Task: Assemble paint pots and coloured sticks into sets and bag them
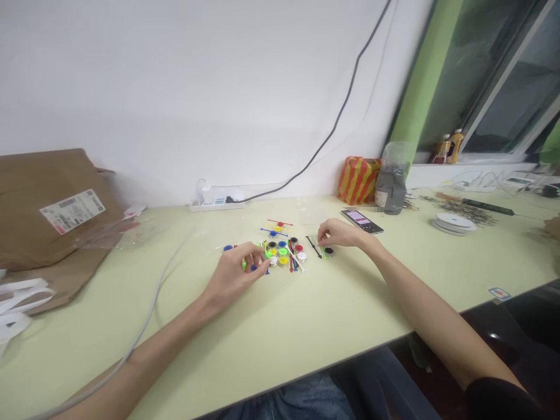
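head view, my two hands at the desk:

1. small coloured plastic discs point(283, 252) lie in a tight cluster with thin plastic sticks point(280, 222) on the pale green desk point(280, 332), between my hands. they look light and stiff, and likely to slide at a touch; i would take a disc by its rim and a stick by one end.
2. my left hand point(234, 274) is curled, its fingertips among the discs at the left of the cluster. i cannot tell whether it pinches anything.
3. my right hand point(341, 233) is nearly pinched shut, just beside a thin black stick point(314, 247) and near a black disc point(328, 251). i cannot tell whether it holds anything.
4. a phone point(362, 221) lies just beyond my right hand.
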Motion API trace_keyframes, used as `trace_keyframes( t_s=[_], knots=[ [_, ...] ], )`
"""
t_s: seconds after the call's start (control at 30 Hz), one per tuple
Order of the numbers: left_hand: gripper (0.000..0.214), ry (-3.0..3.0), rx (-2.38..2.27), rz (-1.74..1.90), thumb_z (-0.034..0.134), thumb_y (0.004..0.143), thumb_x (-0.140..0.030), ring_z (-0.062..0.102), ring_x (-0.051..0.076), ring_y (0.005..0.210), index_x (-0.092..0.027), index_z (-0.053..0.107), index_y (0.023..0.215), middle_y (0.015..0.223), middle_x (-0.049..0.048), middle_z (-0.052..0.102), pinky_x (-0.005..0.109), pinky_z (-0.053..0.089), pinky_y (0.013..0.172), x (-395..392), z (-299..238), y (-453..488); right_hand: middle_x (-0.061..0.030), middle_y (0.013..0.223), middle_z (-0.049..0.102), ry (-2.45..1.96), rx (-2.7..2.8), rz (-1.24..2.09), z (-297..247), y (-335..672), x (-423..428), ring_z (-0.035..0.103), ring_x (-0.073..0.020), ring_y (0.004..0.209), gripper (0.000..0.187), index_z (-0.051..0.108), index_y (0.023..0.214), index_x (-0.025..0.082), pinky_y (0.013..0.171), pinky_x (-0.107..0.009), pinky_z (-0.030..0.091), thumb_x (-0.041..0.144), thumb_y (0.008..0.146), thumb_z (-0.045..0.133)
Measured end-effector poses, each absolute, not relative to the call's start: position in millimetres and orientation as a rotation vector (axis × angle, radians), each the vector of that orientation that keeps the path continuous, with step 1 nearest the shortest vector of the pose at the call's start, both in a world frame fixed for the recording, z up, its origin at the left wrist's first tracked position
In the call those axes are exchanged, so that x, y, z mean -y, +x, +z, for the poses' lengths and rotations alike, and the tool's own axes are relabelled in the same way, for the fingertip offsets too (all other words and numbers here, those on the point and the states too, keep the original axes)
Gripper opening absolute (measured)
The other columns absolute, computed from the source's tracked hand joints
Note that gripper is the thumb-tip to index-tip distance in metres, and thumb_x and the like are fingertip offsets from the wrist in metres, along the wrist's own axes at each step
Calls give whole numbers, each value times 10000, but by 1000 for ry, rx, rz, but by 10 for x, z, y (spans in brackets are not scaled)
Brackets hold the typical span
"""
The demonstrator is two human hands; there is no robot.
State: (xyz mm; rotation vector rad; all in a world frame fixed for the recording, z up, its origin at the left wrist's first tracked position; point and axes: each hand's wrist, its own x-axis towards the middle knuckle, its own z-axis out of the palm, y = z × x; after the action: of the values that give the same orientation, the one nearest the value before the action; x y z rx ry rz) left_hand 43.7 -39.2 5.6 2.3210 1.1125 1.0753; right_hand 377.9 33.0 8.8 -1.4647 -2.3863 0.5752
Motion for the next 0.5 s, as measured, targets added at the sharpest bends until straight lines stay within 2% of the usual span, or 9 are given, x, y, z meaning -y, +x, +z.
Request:
trace_keyframes(
  t_s=[0.3, 0.5],
  knots=[
    [202, 2259, -1193, 1040, 618, 862, -323, 571, 118, 637, -193, 642, 1014, 733, -22, 642, 235, 419, 575, 383, 42, 446, -49, 768, 740, -1482, 2396, 464, 56, 3757, -353, 611, -169, 693, 87, 771, 749, 164, 640, -258, 425, 198, 725, 694],
    [254, 2266, -1195, 1023, 608, 883, -386, 596, 136, 689, -180, 692, 1005, 758, -1, 672, 255, 431, 612, 391, 45, 443, -57, 827, 706, -1325, 2326, 351, 147, 3734, -279, 597, -174, 739, 105, 748, 787, 169, 676, -279, 444, 241, 809, 675]
  ],
)
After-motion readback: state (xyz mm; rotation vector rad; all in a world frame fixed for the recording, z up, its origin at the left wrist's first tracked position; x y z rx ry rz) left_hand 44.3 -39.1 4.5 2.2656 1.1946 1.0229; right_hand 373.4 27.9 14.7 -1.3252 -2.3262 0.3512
